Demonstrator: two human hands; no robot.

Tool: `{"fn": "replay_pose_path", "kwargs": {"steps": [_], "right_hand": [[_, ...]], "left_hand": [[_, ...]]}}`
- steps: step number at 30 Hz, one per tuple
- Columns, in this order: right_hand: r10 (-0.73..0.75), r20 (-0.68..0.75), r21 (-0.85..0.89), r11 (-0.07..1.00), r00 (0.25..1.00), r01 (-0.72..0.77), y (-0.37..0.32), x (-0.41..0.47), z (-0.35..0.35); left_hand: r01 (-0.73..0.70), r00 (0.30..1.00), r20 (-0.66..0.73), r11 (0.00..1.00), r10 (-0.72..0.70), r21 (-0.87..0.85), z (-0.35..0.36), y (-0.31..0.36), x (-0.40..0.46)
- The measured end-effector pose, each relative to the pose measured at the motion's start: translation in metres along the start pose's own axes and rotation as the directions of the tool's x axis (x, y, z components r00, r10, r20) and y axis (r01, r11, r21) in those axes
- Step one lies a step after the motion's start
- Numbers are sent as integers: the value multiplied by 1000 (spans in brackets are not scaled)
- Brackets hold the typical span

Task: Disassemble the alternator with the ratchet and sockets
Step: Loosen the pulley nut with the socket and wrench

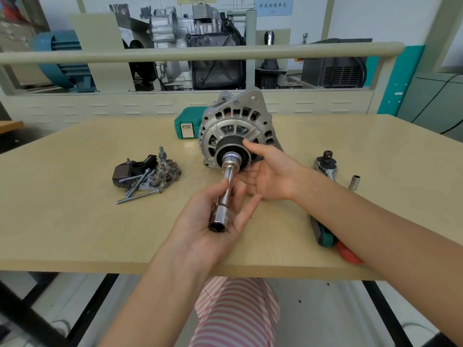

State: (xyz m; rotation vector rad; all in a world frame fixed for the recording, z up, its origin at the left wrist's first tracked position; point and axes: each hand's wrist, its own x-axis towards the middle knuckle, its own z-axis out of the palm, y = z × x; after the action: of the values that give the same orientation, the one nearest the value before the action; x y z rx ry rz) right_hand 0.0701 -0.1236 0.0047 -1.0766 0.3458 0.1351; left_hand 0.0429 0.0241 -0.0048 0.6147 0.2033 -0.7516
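A silver alternator (234, 116) stands on the wooden table (75, 221) with its black pulley (228, 145) facing me. A socket (231, 159) sits on the pulley's centre, joined to a chrome extension bar (220, 209) that points toward me. My left hand (213, 216) grips the near end of that bar. My right hand (270, 171) is spread open against the pulley's right side, fingertips touching its rim. The ratchet (325, 164) lies loose on the table to the right, with a small socket (354, 182) beside it.
Removed parts and long bolts (145, 175) are piled left of the alternator. A green tool case (188, 123) sits behind it. A green and red handled tool (333, 242) lies near the front edge under my right forearm. A railing and engine display stand behind the table.
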Motion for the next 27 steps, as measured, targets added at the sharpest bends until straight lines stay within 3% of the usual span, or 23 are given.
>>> {"fn": "replay_pose_path", "kwargs": {"steps": [6,11,21,27], "right_hand": [[-2,14,0,1000,1000,2,1,0,0],[29,17,-4,1000,999,-28,0,-1,-2],[-14,-3,-15,1000,1000,14,2,2,-2],[-12,27,49,999,1000,11,2,5,-3]], "left_hand": [[54,998,31,998,-54,-16,-2,-1,0],[120,990,90,985,-109,-126,3,-8,0],[-39,999,-16,996,38,-75,5,-12,1],[59,998,38,988,-54,-146,4,-13,-2]]}}
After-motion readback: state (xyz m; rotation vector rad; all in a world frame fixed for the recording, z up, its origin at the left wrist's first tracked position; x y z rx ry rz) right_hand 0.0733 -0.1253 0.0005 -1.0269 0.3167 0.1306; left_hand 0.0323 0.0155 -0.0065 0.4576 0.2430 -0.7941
